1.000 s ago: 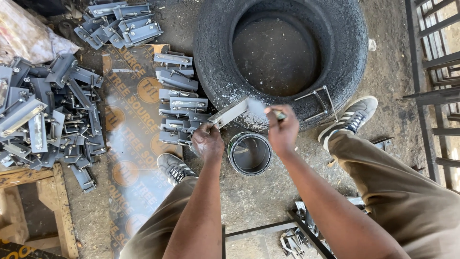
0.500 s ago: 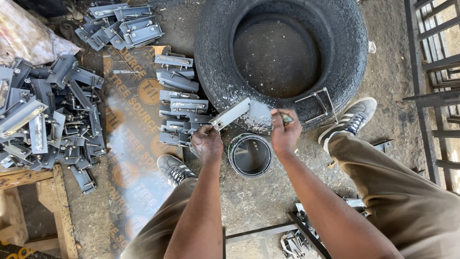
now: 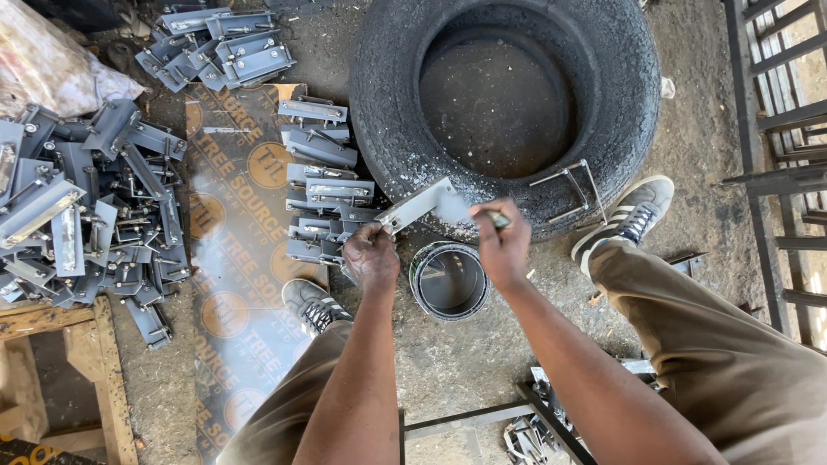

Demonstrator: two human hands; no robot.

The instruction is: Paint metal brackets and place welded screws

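Grey steel brackets heaped far left of the paint tin, dull and apparently unpainted, by the look of it the stock still waiting. Another cluster of brackets up and left of the tin, beyond the printed board lying on the dirt floor. Nearer the tin, just to its upper left, a neat row of brackets laid across the board's edge, some with a lighter silvery sheen, probably coated already; judging from that, only a small share done and the large heap left. Left hand just left of the tin, fingers closed around the lower end of a flat metal bracket, holding it tilted up toward the tyre, forearm reaching straight out from the body, wrist slightly bent. Bracket's upper end pale and wet-looking, hovering above the tin's upper-left rim, over the tyre's near wall. Tin itself standing open on the ground between the two shoes, directly below the tyre. Right hand just up and right of the tin, fingers pinched narrow around a small brush handle, tip pointed toward the bracket's upper end, nearly touching; bristles too blurred to make out. Right of the tin, a bent wire U-piece resting on the tyre's wall, and a dark metal frame far right.
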